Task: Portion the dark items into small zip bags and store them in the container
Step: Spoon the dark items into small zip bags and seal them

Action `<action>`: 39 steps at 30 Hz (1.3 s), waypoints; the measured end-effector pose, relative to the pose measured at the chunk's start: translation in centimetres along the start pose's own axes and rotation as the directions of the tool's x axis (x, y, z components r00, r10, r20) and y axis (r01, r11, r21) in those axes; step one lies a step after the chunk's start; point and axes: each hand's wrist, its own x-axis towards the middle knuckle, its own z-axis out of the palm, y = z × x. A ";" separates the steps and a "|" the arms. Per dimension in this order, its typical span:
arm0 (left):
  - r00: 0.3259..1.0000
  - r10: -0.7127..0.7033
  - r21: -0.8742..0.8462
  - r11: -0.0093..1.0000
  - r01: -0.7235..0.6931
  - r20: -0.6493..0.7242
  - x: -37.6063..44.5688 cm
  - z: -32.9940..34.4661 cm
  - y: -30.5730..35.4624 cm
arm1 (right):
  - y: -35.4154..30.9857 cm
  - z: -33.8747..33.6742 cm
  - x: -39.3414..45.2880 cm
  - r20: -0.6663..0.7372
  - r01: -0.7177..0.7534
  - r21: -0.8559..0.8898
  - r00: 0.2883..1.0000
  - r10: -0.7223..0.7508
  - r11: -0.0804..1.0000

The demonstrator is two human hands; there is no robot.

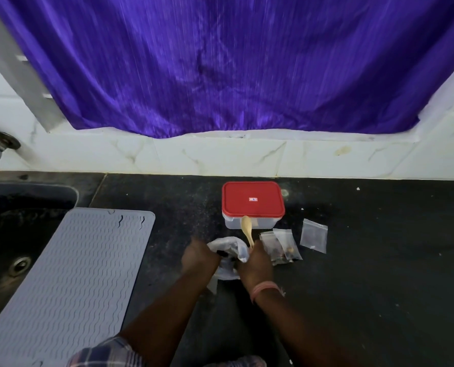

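Plaid sleeves at the near edge; forearms reaching to mid-worktop [366, 260]. Left hand [198, 258] and right hand [255, 263], each grip clamped on a crumpled plastic bag [228, 247] of dark items [224, 252]. Pale spoon [247, 230] standing between bag and red-lidded container [252, 205], lid shut. Two filled zip bags [281, 247] just right, one empty zip bag [313, 235] beyond. Risk: tugging too hard, splitting thin plastic, scattering small black pieces.

The curtain [220, 62] is glossy purple cloth. The counter [379, 260] is dark speckled stone, the wall tiles [220, 157] glossy marbled white. The mat [69, 274] looks matt, ribbed rubber. The box [252, 223] is clear plastic under a smooth red lid [252, 198]; the bags [313, 235] are thin clear plastic.
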 end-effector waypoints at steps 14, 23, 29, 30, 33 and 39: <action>0.985 0.148 0.008 0.989 -0.148 -0.083 -0.7 0.9 -0.2 | 0.3 -0.9 1.4 -0.003 -0.122 0.177 0.992 0.124 0.977; 0.976 -0.043 -0.121 0.990 0.070 0.215 0.6 -0.5 0.5 | 0.5 -1.7 2.2 -0.122 0.143 -0.147 0.979 -0.161 0.979; 0.938 -0.161 -0.381 0.883 0.276 0.307 -0.1 0.0 0.5 | -0.2 -1.8 1.7 0.024 -0.091 0.154 0.996 0.089 0.984; 0.929 -0.169 -0.418 0.856 0.304 0.330 -0.1 0.0 0.2 | -0.1 -1.9 1.7 0.079 -0.137 0.199 0.989 0.124 0.970; 0.923 -0.161 -0.486 0.811 0.325 0.349 1.3 1.6 -1.3 | 0.7 -1.9 1.5 0.177 -0.149 0.142 0.976 0.123 0.979; 1.000 -0.017 -0.028 0.999 0.017 -0.008 0.9 2.3 -2.2 | 1.2 -0.7 0.3 0.163 -0.063 -0.111 0.983 0.081 0.992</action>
